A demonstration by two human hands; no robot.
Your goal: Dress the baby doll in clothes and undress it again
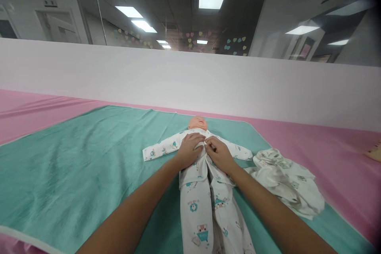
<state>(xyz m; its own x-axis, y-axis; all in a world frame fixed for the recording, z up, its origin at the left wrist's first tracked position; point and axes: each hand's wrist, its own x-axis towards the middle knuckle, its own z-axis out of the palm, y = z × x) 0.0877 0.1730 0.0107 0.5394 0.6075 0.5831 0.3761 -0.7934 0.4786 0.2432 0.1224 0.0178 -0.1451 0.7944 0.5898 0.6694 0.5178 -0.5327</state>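
A baby doll [196, 123] lies on its back on a teal blanket [98, 166], its head away from me. It wears a white printed baby jacket [163, 148] with both sleeves spread out sideways, and matching printed trousers [195, 210] that stretch toward me. On the doll's chest, my left hand [190, 149] has its fingers bent and closed at the jacket's front opening. My right hand [218, 152] pinches the jacket's front edge close beside it, fingertips nearly touching the left ones. Whatever small fastening lies between the fingertips is hidden. Below my hands the jacket's front parts slightly.
A crumpled white printed cloth [285, 178] lies right of the doll, on the blanket's edge. Pink fabric [321, 147] spreads under the blanket. A low white wall [178, 79] runs behind, with a large glass pane [178, 16] above it. Something tan [375, 151] shows at the right edge.
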